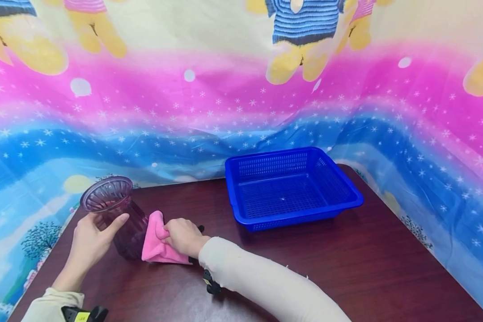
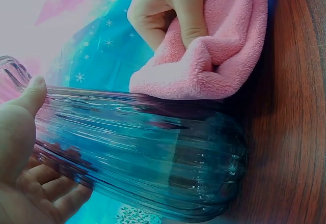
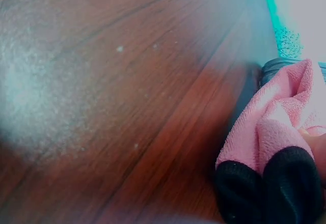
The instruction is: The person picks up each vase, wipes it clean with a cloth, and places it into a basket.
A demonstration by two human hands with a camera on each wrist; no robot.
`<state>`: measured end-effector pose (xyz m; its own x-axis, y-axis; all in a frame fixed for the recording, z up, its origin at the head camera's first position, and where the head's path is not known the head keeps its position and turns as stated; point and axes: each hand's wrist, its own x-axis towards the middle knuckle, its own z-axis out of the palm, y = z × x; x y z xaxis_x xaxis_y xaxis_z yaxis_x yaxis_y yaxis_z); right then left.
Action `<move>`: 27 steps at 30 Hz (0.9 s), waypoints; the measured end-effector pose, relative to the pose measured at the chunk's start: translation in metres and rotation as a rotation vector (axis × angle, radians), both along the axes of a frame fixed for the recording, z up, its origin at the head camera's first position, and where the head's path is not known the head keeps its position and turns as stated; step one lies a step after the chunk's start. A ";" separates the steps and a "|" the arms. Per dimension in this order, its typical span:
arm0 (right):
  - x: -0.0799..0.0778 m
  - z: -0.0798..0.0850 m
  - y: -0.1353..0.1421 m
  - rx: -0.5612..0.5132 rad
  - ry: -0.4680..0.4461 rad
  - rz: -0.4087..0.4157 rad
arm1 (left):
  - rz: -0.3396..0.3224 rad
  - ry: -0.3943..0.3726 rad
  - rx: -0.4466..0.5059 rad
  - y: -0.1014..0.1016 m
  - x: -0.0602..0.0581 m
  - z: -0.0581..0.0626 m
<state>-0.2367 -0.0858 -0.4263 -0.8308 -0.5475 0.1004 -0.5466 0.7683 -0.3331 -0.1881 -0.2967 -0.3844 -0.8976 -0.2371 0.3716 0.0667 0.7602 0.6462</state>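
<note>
A purple-tinted, ribbed glass vase (image 1: pixel 130 232) with a flared rim stands tilted at the left of the table. My left hand (image 1: pixel 89 239) grips it just under the rim, thumb on the near side and fingers around the other, as the left wrist view also shows. My right hand (image 1: pixel 184 236) holds a bunched pink cloth (image 1: pixel 157 243) against the right side of the vase. In the left wrist view the cloth (image 2: pixel 204 66) lies along the ribbed glass (image 2: pixel 153 147) near its base. The right wrist view shows the cloth (image 3: pixel 270 117) beside dark fabric, with most of the right hand out of frame.
A blue plastic basket (image 1: pixel 294 219) with perforated walls sits at the back right of the dark wooden table (image 1: pixel 370 259). Behind and beside the table hangs a printed curtain (image 1: pixel 209 107) with bears and snowflakes. Black wrist straps (image 1: pixel 211 282) are on both arms.
</note>
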 end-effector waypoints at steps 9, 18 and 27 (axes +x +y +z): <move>0.000 -0.004 -0.001 0.030 0.004 -0.010 | -0.002 -0.004 -0.001 0.000 0.000 0.000; 0.001 -0.007 -0.001 0.060 -0.002 -0.016 | -0.012 -0.002 0.001 0.001 0.000 0.000; 0.000 -0.010 0.000 0.052 0.012 0.005 | -0.023 0.011 0.014 0.003 0.001 0.001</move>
